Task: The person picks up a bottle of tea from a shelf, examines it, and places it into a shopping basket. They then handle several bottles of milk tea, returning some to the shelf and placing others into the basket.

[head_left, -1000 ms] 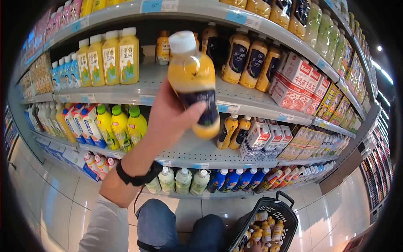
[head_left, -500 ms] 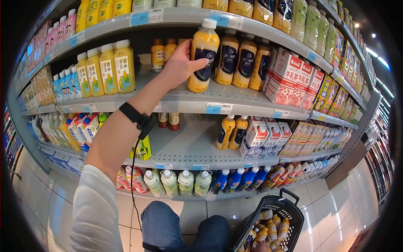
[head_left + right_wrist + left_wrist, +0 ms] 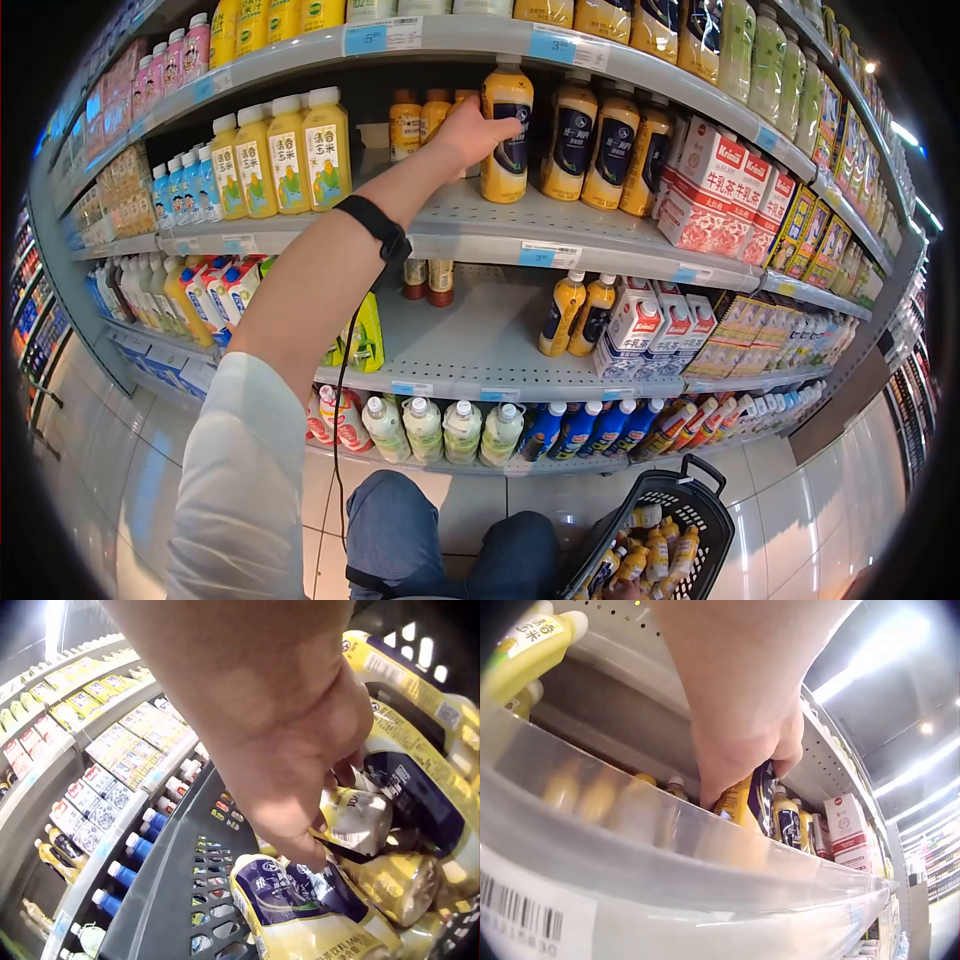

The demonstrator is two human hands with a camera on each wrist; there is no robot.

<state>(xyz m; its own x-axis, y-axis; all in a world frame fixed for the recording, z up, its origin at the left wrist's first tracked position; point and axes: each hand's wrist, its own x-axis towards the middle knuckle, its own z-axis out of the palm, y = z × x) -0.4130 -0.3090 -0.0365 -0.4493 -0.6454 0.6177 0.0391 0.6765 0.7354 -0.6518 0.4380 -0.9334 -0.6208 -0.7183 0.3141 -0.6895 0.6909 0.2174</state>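
On the middle shelf point(image 3: 450, 222), my left hand point(image 3: 474, 134) grips a yellow drink bottle point(image 3: 504, 170) with a dark blue label, upright at the left end of a row of matching bottles point(image 3: 570, 150). Its thumb lies across the label; in the left wrist view the hand wraps the bottle from above. Low at the right, my right hand point(image 3: 292, 780) reaches into a dark shopping basket point(image 3: 154, 900). Its fingers and thumb touch yellow bottles point(image 3: 300, 900) lying jumbled inside; its fingertips are partly hidden, and I cannot tell whether they hold one.
Corn drink bottles point(image 3: 328, 150) stand left on the same shelf, red-and-white cartons point(image 3: 705, 190) to the right. A clear plastic front strip point(image 3: 705, 847) runs along the shelf edge. Below are two yellow bottles point(image 3: 562, 315) and milk tea cartons point(image 3: 635, 325). A cable point(image 3: 340, 450) hangs from my left wrist.
My left hand has carried the yellow bottle away from me, down onto the middle shelf and back into line beside the matching row. The right hand stays in the basket.
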